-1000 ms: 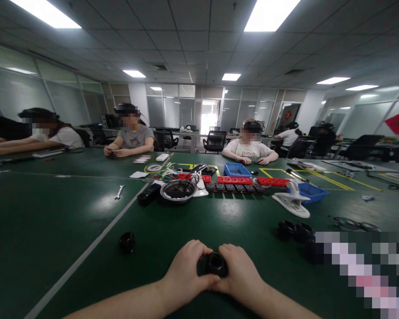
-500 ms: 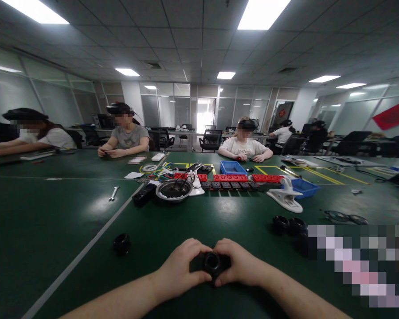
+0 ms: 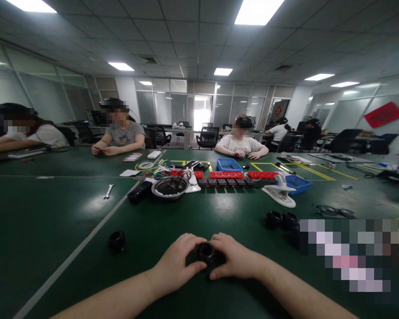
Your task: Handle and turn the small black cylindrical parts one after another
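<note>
Low in the middle, a small black round part with a hole in its middle [image 3: 206,251] is held between my two hands, its hole facing up toward me. My left hand [image 3: 176,261] curls round its left side, fingertips at the far edge and thumb at the near edge. The fingers of my right hand [image 3: 234,257] close on the upper right side, while that thumb lies lower, slightly off the near edge. My palms and fingers hide the part's sides. A similar black part [image 3: 116,241] lies to the left, and several more [image 3: 274,219] stand on the right.
Beyond my hands are a metal bowl [image 3: 169,189], a white clip stand [image 3: 281,192], red socket strips [image 3: 226,174] and blue bins [image 3: 229,165]. A wrench [image 3: 108,192] lies left, glasses [image 3: 336,211] right. People [image 3: 242,144] sit across the green table [image 3: 69,212].
The whole view has shifted slightly, so things sit a little further left and higher. The black part stays between my hands; my right thumb is a bit further from it.
</note>
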{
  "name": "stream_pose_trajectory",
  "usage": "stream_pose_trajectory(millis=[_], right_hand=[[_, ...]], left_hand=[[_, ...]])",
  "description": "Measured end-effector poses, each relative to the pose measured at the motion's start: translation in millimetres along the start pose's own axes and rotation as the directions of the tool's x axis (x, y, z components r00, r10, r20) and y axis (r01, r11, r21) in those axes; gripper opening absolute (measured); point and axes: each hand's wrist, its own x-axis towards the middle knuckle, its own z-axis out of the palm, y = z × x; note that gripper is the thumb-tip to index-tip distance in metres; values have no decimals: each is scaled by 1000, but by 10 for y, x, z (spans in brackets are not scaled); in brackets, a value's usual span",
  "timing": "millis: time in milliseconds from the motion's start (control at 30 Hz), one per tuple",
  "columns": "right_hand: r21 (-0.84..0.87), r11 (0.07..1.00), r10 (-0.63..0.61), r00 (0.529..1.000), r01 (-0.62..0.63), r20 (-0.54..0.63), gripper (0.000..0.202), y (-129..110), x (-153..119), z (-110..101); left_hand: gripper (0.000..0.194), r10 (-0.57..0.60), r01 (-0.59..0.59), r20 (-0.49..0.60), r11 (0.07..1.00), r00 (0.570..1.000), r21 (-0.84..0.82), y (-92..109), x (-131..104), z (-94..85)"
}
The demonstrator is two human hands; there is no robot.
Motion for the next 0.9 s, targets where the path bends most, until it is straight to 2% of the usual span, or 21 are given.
stream_pose_trajectory(millis=[67,167,333,433,533,633,767,833,900], right_hand=[[44,999,-9,1000,8,22,37,42,5,-17],[15,999,43,999,-43,-20,37,38,22,42],[-110,961,236,958,-255,-162,43,-111,54,189],[-175,930,286,935,-323,-209,41,-183,76,215],[-187,945,229,951,-269,-209,53,-182,74,179],[-84,985,135,980,-148,-145,63,-123,34,90],[99,995,31,999,-32,14,47,-23,-16,-28],[139,990,22,999,-26,33,38,14,-13,-38],[153,985,76,997,-77,13,36,27,7,-2]], left_hand=[[31,26,-26,11,1000,1000,-13,2,1,-23],[32,11,-11,-12,1000,1000,-7,-15,0,-2],[29,-118,123,-126,992,985,32,-30,6,121],[27,-185,197,-181,979,966,53,-18,14,160],[28,-155,161,-155,987,976,29,-21,11,139],[32,-63,61,-58,998,996,-21,-39,-2,84],[35,-8,9,16,998,1000,-56,-58,-4,27],[35,-11,13,21,998,1000,-63,-57,5,19],[34,-42,43,14,997,999,-63,-48,14,29]])
